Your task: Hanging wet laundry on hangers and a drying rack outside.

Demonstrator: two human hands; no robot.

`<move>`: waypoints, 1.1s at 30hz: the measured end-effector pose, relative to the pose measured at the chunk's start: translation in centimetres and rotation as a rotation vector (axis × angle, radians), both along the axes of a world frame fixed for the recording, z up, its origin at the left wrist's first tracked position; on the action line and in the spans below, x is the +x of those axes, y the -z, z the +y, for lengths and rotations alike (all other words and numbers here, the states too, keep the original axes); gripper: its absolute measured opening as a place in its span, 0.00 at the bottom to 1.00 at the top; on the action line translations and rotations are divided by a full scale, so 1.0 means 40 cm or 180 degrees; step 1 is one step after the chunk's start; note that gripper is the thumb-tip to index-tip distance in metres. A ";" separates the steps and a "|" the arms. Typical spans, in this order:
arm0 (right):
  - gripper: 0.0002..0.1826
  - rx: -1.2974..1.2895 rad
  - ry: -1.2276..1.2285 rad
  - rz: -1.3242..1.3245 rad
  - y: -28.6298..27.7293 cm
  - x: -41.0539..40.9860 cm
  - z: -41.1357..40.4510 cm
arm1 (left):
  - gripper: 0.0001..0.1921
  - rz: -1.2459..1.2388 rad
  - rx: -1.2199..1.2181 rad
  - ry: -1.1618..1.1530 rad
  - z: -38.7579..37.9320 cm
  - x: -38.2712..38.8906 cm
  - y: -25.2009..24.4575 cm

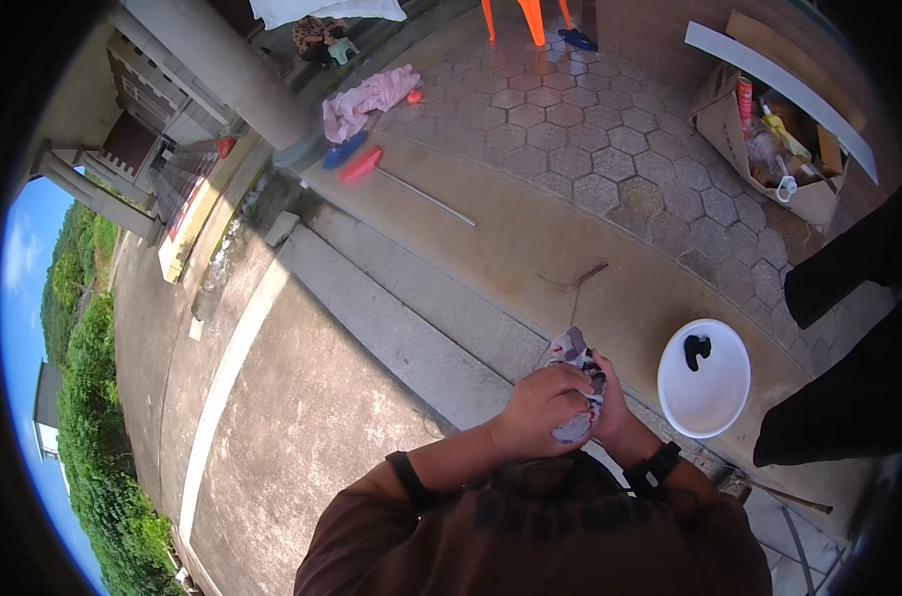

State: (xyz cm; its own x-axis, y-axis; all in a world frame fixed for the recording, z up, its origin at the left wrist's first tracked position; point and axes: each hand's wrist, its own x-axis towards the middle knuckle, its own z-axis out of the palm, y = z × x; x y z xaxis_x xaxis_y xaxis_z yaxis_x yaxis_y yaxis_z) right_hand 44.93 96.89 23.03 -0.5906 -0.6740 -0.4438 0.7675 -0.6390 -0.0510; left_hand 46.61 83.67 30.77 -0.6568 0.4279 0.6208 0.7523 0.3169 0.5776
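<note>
My left hand [546,410] and my right hand [607,395] are close together in front of my chest, both gripping one bunched, patterned cloth [570,346]. Part of the cloth sticks out above my fingers, and another part bulges out below between the palms. A dark band circles each forearm near the wrist. To the right of my hands a white plastic basin [708,402] rests on the concrete, with a small black cloth item [695,352] inside against its upper wall.
Concrete steps [399,313] run diagonally below my hands. A red dustpan or broom head [361,163] with a metal pole, a pink cloth [369,97] and a cardboard box [727,134] of odds and ends lie beyond. Someone in black trousers [838,395] stands right of the basin; another person [313,36] sits far off.
</note>
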 end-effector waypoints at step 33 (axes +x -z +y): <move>0.12 0.3718 0.1852 0.7888 -0.241 -0.197 -0.841 | 0.12 -0.5736 0.0985 0.0377 -0.785 -0.391 -0.070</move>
